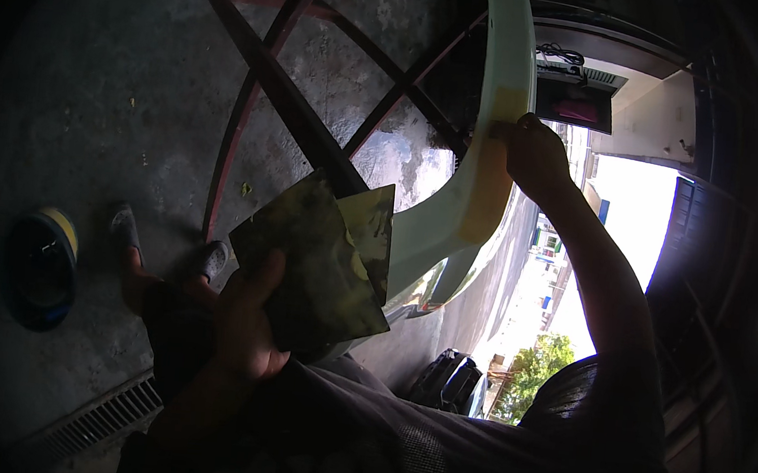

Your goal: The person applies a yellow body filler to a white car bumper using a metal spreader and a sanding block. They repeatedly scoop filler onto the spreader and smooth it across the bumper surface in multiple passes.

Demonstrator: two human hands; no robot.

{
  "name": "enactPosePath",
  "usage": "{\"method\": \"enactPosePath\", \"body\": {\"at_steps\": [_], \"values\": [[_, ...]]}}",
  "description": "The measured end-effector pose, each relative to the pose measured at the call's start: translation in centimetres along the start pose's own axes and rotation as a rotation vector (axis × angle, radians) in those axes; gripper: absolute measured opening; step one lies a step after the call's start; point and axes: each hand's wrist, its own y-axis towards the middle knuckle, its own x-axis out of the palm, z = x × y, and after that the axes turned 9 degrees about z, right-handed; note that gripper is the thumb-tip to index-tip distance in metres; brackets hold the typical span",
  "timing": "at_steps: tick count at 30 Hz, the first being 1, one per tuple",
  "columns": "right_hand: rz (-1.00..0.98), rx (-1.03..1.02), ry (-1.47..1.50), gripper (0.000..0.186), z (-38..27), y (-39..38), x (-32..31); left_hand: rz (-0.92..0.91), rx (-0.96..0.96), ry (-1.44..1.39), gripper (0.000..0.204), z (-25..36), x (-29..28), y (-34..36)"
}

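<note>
My left hand point(245, 319) grips a dark, square flat board point(305, 257), its thumb lying over the face. Pale yellowish smears mark the board, and a second flat piece point(375, 227) sticks out behind its right edge. To the right, a long, curved pale panel point(430, 223), like a car bumper, bears a tan filler patch point(486, 192). Raised at that patch is my right hand point(535, 156), fingers closed at the panel's edge. A small dark shape shows between the fingers and the patch; deep shadow keeps its kind from view.
Crossed reddish-brown stand bars point(266, 82) are beneath and beside the panel. A dark blue basin point(41, 270) with a yellow rim portion sits on the concrete floor at left. A floor drain grate point(102, 415) lies at lower left. Beyond the panel is a bright street.
</note>
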Motion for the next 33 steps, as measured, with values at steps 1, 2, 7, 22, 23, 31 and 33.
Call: {"method": "enactPosePath", "body": {"at_steps": [1, 2, 7, 22, 23, 31, 33], "values": [[-0.046, 0.021, -0.044, 0.028, -0.7, -0.5, -0.4, 0.004, 0.001, 0.003, 0.054, 0.0, 0.0, -0.1], [-0.091, 0.041, -0.087, 0.028, -1.7, -0.9, -0.7, -0.01, 0.0, -0.007, 0.053, 0.0, 0.0, 0.0], [-0.153, 0.063, 0.015, 0.022, -4.2, -3.6, -1.5, -0.025, -0.029, -0.031, 0.053, 0.0, -0.4, 0.0], [-0.481, 0.096, 0.142, 0.025, -7.9, -6.9, -3.2, -0.025, -0.012, -0.006, 0.056, 0.2, 0.4, 0.3], [-0.495, 0.088, 0.161, 0.026, -7.8, -6.9, -3.3, -0.043, -0.023, -0.013, 0.054, 0.2, 0.2, 0.3], [-0.432, 0.045, 0.34, 0.029, -8.3, -8.0, -3.6, -0.074, -0.071, -0.011, 0.054, 0.2, -0.4, 0.6], [-0.459, 0.105, 0.445, 0.027, -8.6, -7.4, -4.9, -0.058, -0.09, -0.016, 0.055, 0.2, -0.4, 0.7]]}}
